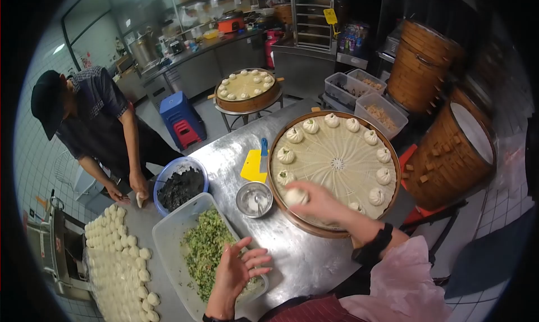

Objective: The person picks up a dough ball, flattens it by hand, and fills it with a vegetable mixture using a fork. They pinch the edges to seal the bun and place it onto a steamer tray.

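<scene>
Gripping a white bun (296, 196) in right hand (314, 203), fingers closed around it. Holding it at the near-left edge of a large bamboo steamer (317, 227); cannot tell if touching the pale liner (314, 164) or just above. Wearing a dark band (373, 246) on right wrist.

On the liner: ring of pleated buns (332, 119) along the rim, some with green at the top. Bare in the middle.

Holding left hand (238, 271) with nothing in it, palm up, fingers spread and slightly curled, over the near end of a clear bin (167, 237) of chopped green filling (205, 243).

On the metal table (224, 153), between bin and steamer: metal bowl (241, 203) with white stuff and a utensil inside. Just behind it: yellow scraper (252, 166), touching a blue-handled scraper (264, 148). Behind the bin: blue-rimmed tub (206, 178) of black filling (181, 188).

Left of the bin: many dough pieces (118, 243), partly under clear plastic. Beyond those: co-worker (101, 108) in dark cap, both hands near the dough, something pale in one.

Farther back: second steamer (245, 104) with more buns, on a stand. At right: stacked bamboo steamers (418, 66), near clear containers (382, 111).
</scene>
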The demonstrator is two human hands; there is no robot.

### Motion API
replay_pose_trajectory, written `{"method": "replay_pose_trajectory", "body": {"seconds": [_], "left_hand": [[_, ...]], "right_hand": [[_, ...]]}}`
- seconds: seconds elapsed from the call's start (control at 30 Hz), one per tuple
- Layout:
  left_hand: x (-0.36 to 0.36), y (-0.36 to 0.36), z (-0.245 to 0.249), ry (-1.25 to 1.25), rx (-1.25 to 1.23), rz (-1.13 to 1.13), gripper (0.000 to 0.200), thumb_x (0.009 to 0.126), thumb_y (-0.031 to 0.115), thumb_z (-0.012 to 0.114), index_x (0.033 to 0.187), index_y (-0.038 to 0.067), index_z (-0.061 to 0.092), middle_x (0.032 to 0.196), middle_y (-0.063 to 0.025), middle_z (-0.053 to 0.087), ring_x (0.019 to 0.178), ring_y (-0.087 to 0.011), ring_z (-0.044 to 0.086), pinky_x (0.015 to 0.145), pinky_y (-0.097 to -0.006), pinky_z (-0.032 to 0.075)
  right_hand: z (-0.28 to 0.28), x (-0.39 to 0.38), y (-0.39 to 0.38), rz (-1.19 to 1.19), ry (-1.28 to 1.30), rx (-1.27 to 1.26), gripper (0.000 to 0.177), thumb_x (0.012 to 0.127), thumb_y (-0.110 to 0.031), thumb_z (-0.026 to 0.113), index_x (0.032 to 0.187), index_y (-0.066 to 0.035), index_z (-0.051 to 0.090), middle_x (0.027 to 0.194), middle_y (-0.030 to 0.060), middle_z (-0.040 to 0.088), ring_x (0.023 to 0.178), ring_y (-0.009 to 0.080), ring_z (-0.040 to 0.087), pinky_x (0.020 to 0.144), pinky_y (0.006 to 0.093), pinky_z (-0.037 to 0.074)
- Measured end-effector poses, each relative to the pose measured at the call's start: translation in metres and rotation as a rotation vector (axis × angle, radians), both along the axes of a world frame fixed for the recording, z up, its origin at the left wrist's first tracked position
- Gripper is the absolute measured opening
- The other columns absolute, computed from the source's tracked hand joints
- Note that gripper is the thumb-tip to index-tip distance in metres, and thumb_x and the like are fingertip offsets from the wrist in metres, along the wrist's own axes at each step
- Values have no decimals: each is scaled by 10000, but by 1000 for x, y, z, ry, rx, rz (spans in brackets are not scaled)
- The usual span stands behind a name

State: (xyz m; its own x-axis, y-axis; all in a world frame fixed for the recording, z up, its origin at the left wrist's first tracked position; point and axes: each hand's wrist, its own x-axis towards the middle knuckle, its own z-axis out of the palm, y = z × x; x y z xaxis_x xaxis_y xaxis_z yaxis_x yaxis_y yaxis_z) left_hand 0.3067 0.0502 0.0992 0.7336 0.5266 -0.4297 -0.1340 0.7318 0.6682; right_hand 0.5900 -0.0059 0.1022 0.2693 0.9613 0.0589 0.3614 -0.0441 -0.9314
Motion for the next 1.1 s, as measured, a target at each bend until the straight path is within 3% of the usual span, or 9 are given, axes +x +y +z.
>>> {"method": "replay_pose_trajectory", "body": {"seconds": [0.1, 0.37, 0.43, 0.5, 0.73, 0.87, 0.9, 0.93, 1.1], "left_hand": [[-18, -1, -6, -14, -3, 90, 635, 920, 586, 361, 1253, 54, 462, 1073, -284, 581, 981, -386, 613, 797, -486, 530], [-57, -14, 20, 120, 69, 474, 465, 947, 438, 404, 1068, 14, 552, 910, -219, 627, 838, -316, 645, 666, -399, 548], [-109, -5, 2, -96, 73, 425, 629, 913, 460, 494, 1285, -44, 428, 1172, -260, 545, 1072, -370, 557, 898, -453, 482], [-139, -12, 8, 13, 166, 560, 632, 910, 492, 485, 1255, -36, 459, 1130, -272, 564, 1056, -395, 561, 892, -480, 481], [-296, -51, -78, 592, 14, 1214, 588, 916, 449, 478, 1291, 3, 402, 1360, -251, 349, 1236, -398, 390, 962, -494, 412], [-447, -109, -255, -47, -97, 1041, 252, 915, 244, 452, 841, 28, 557, 731, -118, 594, 635, -225, 582, 534, -321, 490], [-398, -117, -224, -19, -246, 1290, 153, 846, 94, 474, 698, 66, 500, 630, -48, 524, 511, -185, 461, 459, -283, 408], [-386, -123, -216, 18, -249, 1365, 208, 885, 171, 487, 776, 2, 543, 723, -115, 615, 663, -249, 612, 602, -337, 533], [-351, -99, -162, 204, -306, 1434, 288, 889, 188, 539, 1072, -25, 473, 926, -185, 601, 783, -302, 634, 643, -341, 556]], "right_hand": [[-27, 78, 23, -354, -414, -92, 482, 687, -197, 750, 1127, -86, 586, 1104, 149, 597, 1002, 306, 588, 884, 358, 455], [-77, 151, 84, -436, -548, -86, 529, 674, -183, 751, 1164, -95, 573, 1158, 144, 561, 1063, 299, 554, 917, 380, 446], [-81, 153, 92, -370, -586, -176, 539, 684, -190, 746, 1182, -89, 565, 1180, 144, 554, 1074, 297, 551, 921, 380, 444], [-61, 160, 92, -251, -605, -249, 544, 705, -196, 737, 1206, -94, 553, 1217, 145, 537, 1096, 297, 541, 930, 382, 441], [31, 180, 80, -771, -526, -21, 352, 804, -218, 654, 1128, -88, 607, 1029, 113, 619, 944, 253, 606, 843, 344, 473], [48, 93, 96, -350, -337, 357, 247, 860, -130, 603, 1088, -37, 616, 896, 32, 640, 801, 102, 588, 737, 252, 472], [49, 56, 103, -231, -307, 308, 239, 866, -116, 594, 1088, -30, 614, 896, 22, 640, 803, 91, 582, 731, 247, 470], [52, 13, 112, -91, -272, 263, 232, 873, -101, 585, 1089, -23, 612, 897, 11, 640, 806, 81, 576, 724, 241, 467], [66, -220, 135, 486, -81, 130, 237, 867, -110, 595, 1089, -31, 615, 906, 41, 641, 815, 112, 591, 738, 255, 473]]}}
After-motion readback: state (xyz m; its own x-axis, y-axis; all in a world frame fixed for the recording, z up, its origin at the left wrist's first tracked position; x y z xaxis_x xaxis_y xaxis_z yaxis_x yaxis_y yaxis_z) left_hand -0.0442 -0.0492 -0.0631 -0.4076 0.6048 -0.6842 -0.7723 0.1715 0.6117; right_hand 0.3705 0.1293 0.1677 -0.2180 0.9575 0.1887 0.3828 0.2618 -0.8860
